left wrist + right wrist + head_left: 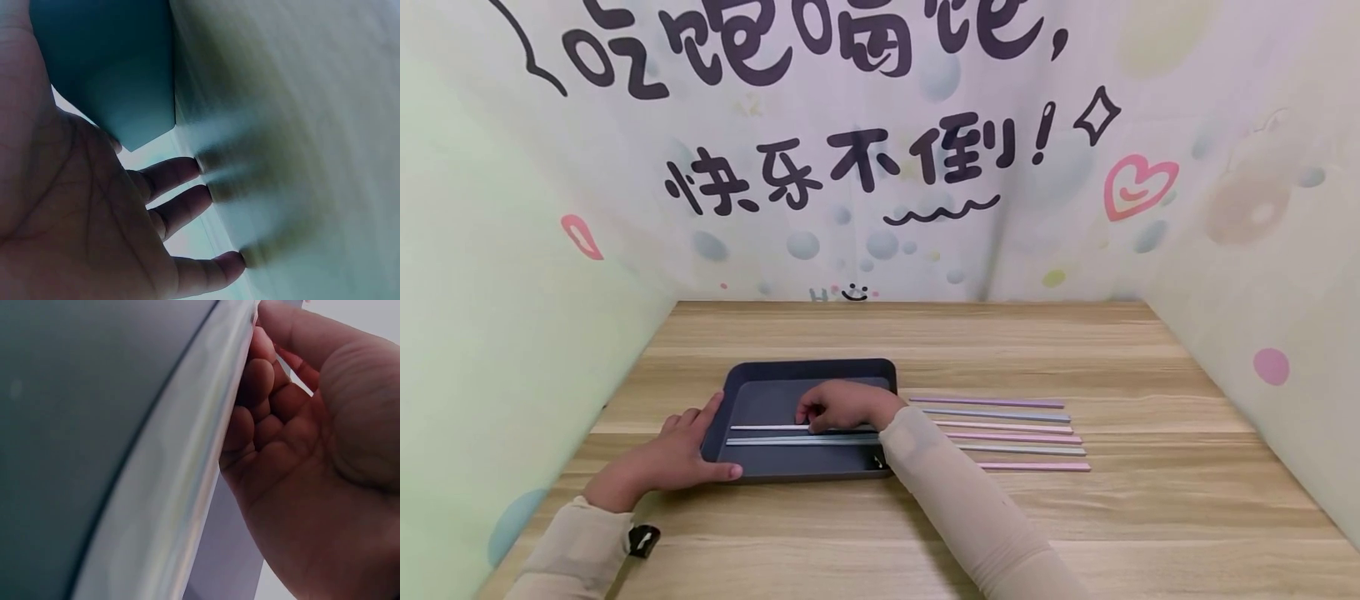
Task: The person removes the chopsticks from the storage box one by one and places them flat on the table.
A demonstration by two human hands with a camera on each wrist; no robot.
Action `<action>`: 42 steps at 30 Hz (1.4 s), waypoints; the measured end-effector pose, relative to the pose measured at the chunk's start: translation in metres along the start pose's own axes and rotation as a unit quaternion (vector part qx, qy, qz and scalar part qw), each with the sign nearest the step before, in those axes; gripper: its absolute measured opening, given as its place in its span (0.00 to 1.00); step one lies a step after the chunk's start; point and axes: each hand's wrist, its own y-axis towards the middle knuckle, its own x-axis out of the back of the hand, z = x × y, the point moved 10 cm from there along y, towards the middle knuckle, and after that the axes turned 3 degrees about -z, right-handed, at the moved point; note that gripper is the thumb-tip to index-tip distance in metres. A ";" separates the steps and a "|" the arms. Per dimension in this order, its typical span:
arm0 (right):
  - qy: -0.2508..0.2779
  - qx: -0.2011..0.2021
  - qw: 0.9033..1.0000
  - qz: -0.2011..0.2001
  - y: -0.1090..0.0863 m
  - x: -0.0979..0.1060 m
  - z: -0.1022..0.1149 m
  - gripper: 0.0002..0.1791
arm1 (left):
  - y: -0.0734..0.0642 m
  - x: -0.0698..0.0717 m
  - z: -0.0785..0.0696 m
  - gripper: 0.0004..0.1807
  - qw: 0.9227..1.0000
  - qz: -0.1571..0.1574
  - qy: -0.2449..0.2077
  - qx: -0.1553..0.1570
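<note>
A dark grey tray (775, 390) lies on the table. Inside it, a white chopstick (763, 428) lies level behind pale blue-grey chopsticks (775, 442). My right hand (844, 406) reaches over the tray from the right. Its thumb and curled fingers pinch the white chopstick, seen close up in the right wrist view as a long pale stick (169, 462). My left hand (679, 454) lies at the tray's front left corner, fingers spread, thumb by the front rim and index finger along the left side. The left wrist view shows its other fingertips (232, 265) on the tabletop.
Several pastel chopsticks (1030, 466) lie side by side to the right of the tray, partly behind the right sleeve (970, 508). A black device (643, 540) sits at the left wrist. A printed cloth (850, 250) hangs behind the wooden table (925, 333).
</note>
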 end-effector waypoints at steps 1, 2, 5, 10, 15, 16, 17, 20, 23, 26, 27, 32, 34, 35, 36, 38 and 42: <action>0.001 0.000 1.000 0.000 0.000 0.000 0.000 0.06 | 0.000 0.000 0.000 0.67 1.000 0.000 0.000 0.000; 0.001 -0.001 1.000 0.001 0.000 0.000 0.001 0.06 | 0.000 0.000 0.000 0.67 1.000 -0.002 0.000 0.000; 0.000 -0.002 1.000 0.001 0.000 -0.001 0.001 0.06 | 0.000 0.001 0.000 0.67 1.000 -0.005 0.001 -0.002; -0.004 -0.009 1.000 -0.004 0.000 -0.001 0.001 0.06 | 0.001 0.000 0.001 0.68 1.000 -0.004 0.006 0.001; -0.018 -0.012 1.000 -0.016 -0.001 0.002 0.003 0.06 | 0.002 0.000 0.002 0.68 1.000 0.000 0.009 0.005; -0.020 -0.012 1.000 -0.018 -0.001 0.002 0.004 0.06 | 0.002 0.000 0.002 0.68 1.000 0.001 0.009 0.005; -0.021 -0.013 1.000 -0.018 -0.001 0.003 0.005 0.06 | 0.002 0.000 0.002 0.68 1.000 0.001 0.010 0.005; -0.020 -0.014 1.000 -0.019 -0.002 0.004 0.005 0.06 | 0.001 0.001 0.001 0.68 1.000 -0.001 0.014 0.005; -0.024 -0.011 0.999 -0.023 -0.002 0.006 0.004 0.07 | 0.001 0.002 0.000 0.68 1.000 -0.002 0.016 0.005; -0.030 -0.003 0.999 -0.027 -0.001 0.008 0.005 0.09 | 0.000 0.003 0.000 0.68 1.000 -0.001 0.013 0.006; -0.030 0.000 0.999 -0.027 -0.001 0.008 0.006 0.10 | 0.000 0.003 0.000 0.68 1.000 -0.001 0.012 0.007; -0.032 0.012 0.999 -0.025 -0.001 0.010 0.009 0.11 | 0.000 0.003 0.001 0.68 1.000 -0.001 0.014 0.009; -0.034 0.015 0.999 -0.024 -0.001 0.010 0.010 0.10 | 0.000 0.002 0.001 0.68 1.000 -0.001 0.014 0.009; -0.034 0.015 0.999 -0.024 -0.002 0.010 0.010 0.10 | 0.000 0.002 0.001 0.68 1.000 0.000 0.013 0.009; -0.034 0.017 0.999 -0.023 -0.002 0.010 0.011 0.10 | 0.000 0.002 0.001 0.68 1.000 0.000 0.014 0.009; -0.032 0.017 0.999 -0.022 -0.003 0.011 0.011 0.10 | 0.001 0.001 0.001 0.68 1.000 -0.001 0.013 0.008; -0.024 0.018 0.999 -0.020 -0.005 0.013 0.011 0.10 | 0.001 -0.001 0.002 0.68 1.000 -0.004 0.010 0.005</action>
